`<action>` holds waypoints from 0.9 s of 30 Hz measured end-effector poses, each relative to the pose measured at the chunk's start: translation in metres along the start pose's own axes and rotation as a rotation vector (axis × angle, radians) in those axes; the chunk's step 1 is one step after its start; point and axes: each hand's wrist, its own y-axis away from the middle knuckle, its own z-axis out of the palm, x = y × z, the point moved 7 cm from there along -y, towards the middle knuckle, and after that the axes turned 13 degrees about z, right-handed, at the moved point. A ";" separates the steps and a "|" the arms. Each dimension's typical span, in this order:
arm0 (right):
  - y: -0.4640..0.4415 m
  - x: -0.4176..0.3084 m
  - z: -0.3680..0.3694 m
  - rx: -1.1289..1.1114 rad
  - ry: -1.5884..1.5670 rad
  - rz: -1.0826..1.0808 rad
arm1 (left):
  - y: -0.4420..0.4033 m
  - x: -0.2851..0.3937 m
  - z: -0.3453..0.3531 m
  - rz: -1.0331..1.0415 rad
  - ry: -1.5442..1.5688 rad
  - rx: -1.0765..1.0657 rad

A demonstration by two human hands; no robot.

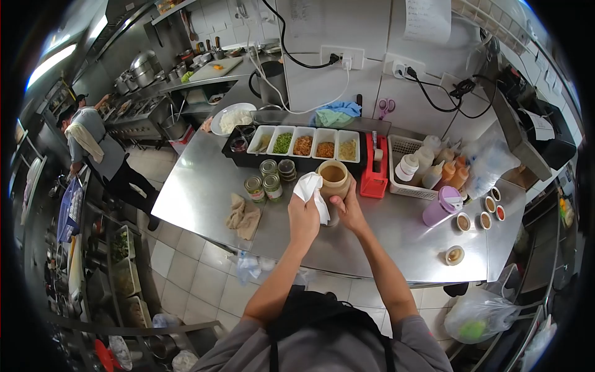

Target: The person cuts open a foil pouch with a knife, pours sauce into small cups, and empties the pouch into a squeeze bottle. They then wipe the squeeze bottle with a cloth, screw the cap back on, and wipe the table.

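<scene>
Near the middle of the steel counter, my right hand [349,208] grips an open brownish jar [334,180] around its right side, with the mouth tilted up toward the camera. My left hand [304,217] holds a white cloth or paper [311,189] pressed against the jar's left side. Left of my hands stand several small cans [271,185], and a beige rag [243,217] lies crumpled nearer the front edge. Behind the jar is a black holder with several white trays of chopped food [303,142]. A red tape dispenser [374,170] stands right of the jar.
A white basket [412,190] of bottles, a purple cup [442,206] and several small sauce cups [463,221] are at the right. Black cables [455,99] hang along the wall. Two people [99,142] stand by the stoves at far left.
</scene>
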 end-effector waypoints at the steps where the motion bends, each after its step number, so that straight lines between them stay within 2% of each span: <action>1: 0.000 -0.001 -0.001 -0.003 0.008 0.008 | 0.001 -0.002 -0.002 -0.020 0.003 0.000; 3: 0.001 -0.002 -0.001 -0.013 0.026 0.008 | 0.005 -0.013 -0.005 -0.067 0.009 -0.001; 5: 0.002 -0.003 -0.002 -0.024 0.050 -0.015 | 0.014 -0.031 -0.007 -0.197 0.387 0.091; 6: 0.005 -0.001 -0.006 0.044 0.017 -0.047 | 0.018 -0.037 -0.006 -0.259 0.576 0.132; 8: 0.028 0.010 -0.008 0.176 -0.049 -0.115 | 0.023 -0.027 -0.012 -0.276 0.753 0.237; 9: 0.047 0.023 -0.007 0.259 -0.159 0.012 | 0.024 -0.025 -0.015 -0.282 0.846 0.295; 10: 0.071 0.035 -0.001 0.337 -0.269 0.143 | 0.027 -0.029 -0.019 -0.309 0.823 0.318; 12: 0.105 0.027 0.029 0.227 -0.267 0.184 | 0.035 -0.034 -0.021 -0.281 0.812 0.326; 13: 0.110 0.025 0.046 0.175 -0.367 0.258 | 0.040 -0.038 -0.023 -0.274 0.804 0.327; 16: 0.120 0.012 0.073 0.079 -0.634 0.447 | 0.051 -0.032 -0.035 0.034 0.034 0.146; 18: 0.110 -0.005 0.071 0.085 -0.770 0.510 | 0.057 -0.016 -0.033 0.145 0.124 0.098; 21: 0.106 -0.008 0.059 0.205 -0.599 0.492 | 0.060 -0.009 -0.032 0.231 0.102 0.033; 24: 0.100 -0.033 0.062 0.310 -0.480 0.304 | 0.068 -0.023 -0.029 0.226 0.074 -0.047; 27: 0.098 -0.067 0.071 0.278 -0.134 0.174 | 0.067 -0.025 -0.029 0.180 0.210 -0.195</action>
